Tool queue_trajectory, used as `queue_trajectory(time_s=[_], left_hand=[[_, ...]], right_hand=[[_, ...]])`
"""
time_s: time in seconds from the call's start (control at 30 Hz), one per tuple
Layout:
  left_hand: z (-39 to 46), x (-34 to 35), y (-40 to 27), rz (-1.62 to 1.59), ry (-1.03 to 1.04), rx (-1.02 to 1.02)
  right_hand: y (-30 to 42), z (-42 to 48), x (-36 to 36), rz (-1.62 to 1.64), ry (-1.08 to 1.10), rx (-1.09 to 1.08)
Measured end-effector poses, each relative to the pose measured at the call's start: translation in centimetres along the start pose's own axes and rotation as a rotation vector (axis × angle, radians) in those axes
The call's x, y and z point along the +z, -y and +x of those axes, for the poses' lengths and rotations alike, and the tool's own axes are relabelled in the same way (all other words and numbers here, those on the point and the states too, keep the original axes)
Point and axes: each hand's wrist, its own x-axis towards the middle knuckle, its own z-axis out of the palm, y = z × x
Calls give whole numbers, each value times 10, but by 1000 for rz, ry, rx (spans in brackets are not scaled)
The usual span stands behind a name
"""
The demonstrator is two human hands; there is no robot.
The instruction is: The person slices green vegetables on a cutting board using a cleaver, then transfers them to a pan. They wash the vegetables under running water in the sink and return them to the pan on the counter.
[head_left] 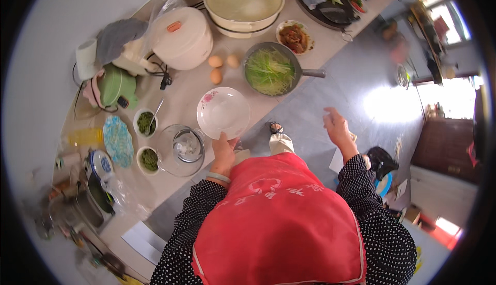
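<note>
My left hand (224, 154) grips the near rim of a white bowl (224, 112) with a pink flower pattern, at the counter's front edge. My right hand (336, 125) is raised over the floor, fingers slightly curled, holding nothing visible. Behind the bowl lie three brown eggs (216, 61). To its right stands a grey pan (269, 69) of shredded green vegetable in liquid, its handle past the counter edge. Left of the bowl is a clear glass bowl (166, 149) with a smaller round container inside. Two small white bowls of chopped greens (145, 122) stand further left, one with a spoon.
A white lidded cooker (185, 39) and a large lidded electric pot (244, 2) stand at the back. A plate of brown food (294, 38) and a dark round board (325, 6) with a cleaver are to the right. An oil bottle (86, 136) lies far left.
</note>
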Motion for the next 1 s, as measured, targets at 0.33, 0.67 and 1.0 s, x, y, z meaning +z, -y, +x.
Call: queue_trajectory(time_s=[0.33, 0.67, 1.0], left_hand=[[17, -25, 32, 725, -210, 483], [-22, -7, 71, -81, -306, 244], [-85, 70, 109, -4, -238, -67]], right_hand=[[-24, 169, -10, -610, 141, -621], [-3, 217, -19, -451, 631, -645], [-28, 185, 26, 157, 895, -280]])
